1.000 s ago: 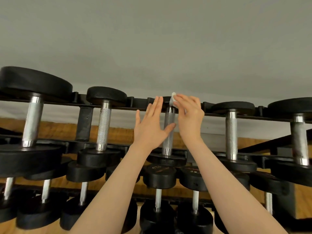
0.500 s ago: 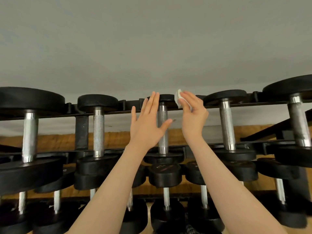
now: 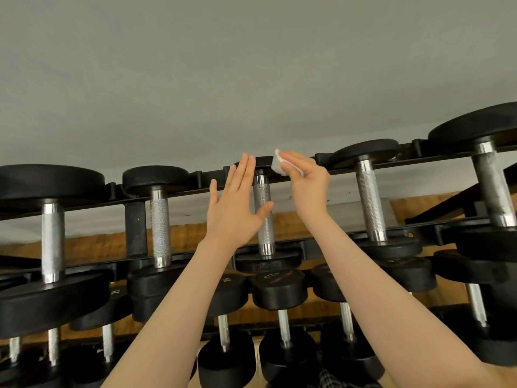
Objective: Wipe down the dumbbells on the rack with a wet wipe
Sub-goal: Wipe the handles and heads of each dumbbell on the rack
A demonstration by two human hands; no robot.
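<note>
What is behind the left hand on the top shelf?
Behind the left hand stands a dumbbell's knurled steel handle, mostly visible beside the thumb. The hand covers the rack rail there.

Plain grey wall [image 3: 251, 65] across the upper half, evenly and softly lit. Below it, a paler band [image 3: 293, 205], then warm brown wood panelling [image 3: 179, 239] with visible grain, showing again at far right [image 3: 414, 205].
</note>
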